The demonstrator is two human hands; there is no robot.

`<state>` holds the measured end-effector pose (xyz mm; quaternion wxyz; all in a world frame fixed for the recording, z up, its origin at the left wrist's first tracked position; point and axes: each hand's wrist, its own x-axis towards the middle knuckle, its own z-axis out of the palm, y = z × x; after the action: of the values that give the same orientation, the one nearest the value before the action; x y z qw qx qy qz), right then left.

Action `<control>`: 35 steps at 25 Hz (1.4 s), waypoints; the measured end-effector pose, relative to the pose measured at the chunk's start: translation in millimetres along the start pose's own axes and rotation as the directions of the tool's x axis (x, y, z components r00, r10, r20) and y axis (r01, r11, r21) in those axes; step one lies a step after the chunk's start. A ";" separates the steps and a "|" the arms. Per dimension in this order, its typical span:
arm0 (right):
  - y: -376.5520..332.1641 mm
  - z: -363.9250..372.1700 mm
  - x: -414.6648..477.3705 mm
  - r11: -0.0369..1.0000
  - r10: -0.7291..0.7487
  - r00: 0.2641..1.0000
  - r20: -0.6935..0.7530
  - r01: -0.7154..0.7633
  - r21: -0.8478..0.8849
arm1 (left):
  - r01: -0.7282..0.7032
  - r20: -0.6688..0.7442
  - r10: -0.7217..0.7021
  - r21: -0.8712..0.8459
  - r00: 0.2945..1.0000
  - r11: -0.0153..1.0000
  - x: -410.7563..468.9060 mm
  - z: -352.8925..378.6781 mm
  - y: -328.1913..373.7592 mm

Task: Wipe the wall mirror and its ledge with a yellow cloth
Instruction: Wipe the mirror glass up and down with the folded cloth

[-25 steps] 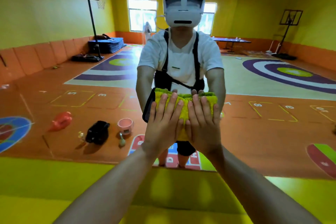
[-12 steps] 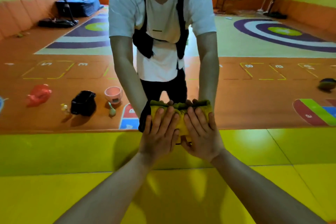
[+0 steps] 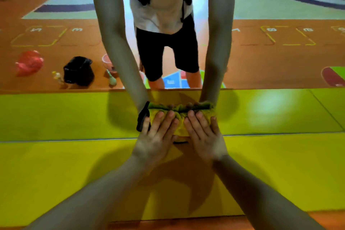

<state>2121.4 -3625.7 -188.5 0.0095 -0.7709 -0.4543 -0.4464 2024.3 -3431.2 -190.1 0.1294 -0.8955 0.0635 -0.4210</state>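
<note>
The wall mirror (image 3: 280, 52) fills the upper half of the head view and reflects me, bent forward. Below it lies the yellow ledge (image 3: 74, 173), whose reflection carries on up the glass. A folded yellow cloth (image 3: 179, 128) lies flat against the lowest part of the mirror, just above the ledge. My left hand (image 3: 158, 136) and my right hand (image 3: 205, 136) sit side by side on it, fingers spread and pressing. The hands cover most of the cloth. A dark strap-like shape (image 3: 142, 119) sits at the cloth's left edge; I cannot tell what it is.
The mirror reflects the orange floor behind me with a red bag (image 3: 29, 62), a black bag (image 3: 79, 71), a pink bowl (image 3: 108, 61) and small bottles. A strip of orange floor (image 3: 326, 218) shows under the ledge's near edge.
Both hands have slid the cloth down the mirror from chest height to just above the ledge. My view has tilted down, so the reflected head is out of frame.
</note>
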 end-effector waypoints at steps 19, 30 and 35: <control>154.1 -60.2 -14.7 0.997 -0.072 0.996 -0.052 0.074 0.023 | 0.017 -0.042 -0.016 0.025 0.999 1.000 117.9 -11.6 95.2; 293.1 -234.6 202.6 0.988 -0.078 0.983 -0.166 0.054 -0.146 | -0.003 -0.122 0.013 0.078 0.992 0.997 370.7 -198.3 9.5; 356.2 -320.6 309.1 0.970 -0.109 0.972 -0.208 0.059 -0.234 | 0.023 -0.256 0.016 0.150 0.966 0.988 480.7 -277.2 -31.3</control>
<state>2214.3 -3755.6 359.0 -0.0473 -0.6931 -0.4289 -0.5774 2117.3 -3557.7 343.0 0.1871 -0.8212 0.0461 -0.5372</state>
